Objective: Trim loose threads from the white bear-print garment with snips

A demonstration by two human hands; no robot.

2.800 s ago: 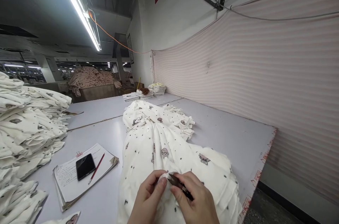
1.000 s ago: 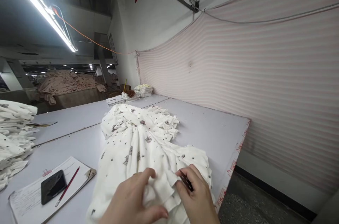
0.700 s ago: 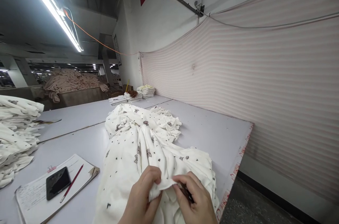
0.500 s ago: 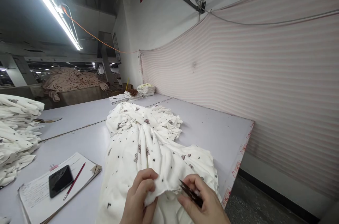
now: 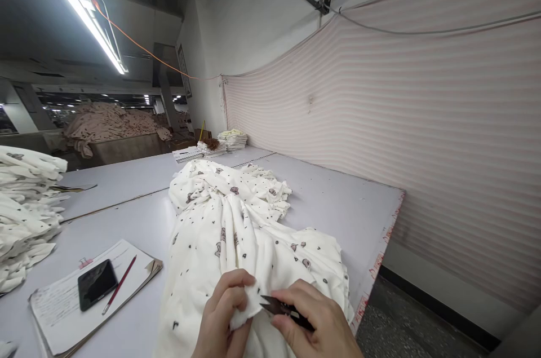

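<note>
White fabric (image 5: 198,268) printed with small dark figures lies bunched along the table in front of me, its near end reaching the bottom of the view. My left hand (image 5: 226,313) pinches an edge of this fabric between thumb and fingers. In my right hand (image 5: 316,318) is a pair of dark thread snips (image 5: 281,307), blades pointing left. Their tips are right beside the fabric edge close to my left fingers; whether they touch it I cannot tell.
On the table (image 5: 338,189) at left lie a paper pad (image 5: 54,318), a black phone (image 5: 97,284) and a red pencil (image 5: 119,284). A pile of similar fabric (image 5: 25,211) stands farther left. Folded stacks (image 5: 232,141) sit at the back. Striped cloth (image 5: 380,110) covers the right wall.
My right hand has moved left with the snips, bringing their tips closer to my left fingers. My left hand keeps its pinch on the fabric. The view has shifted slightly.
</note>
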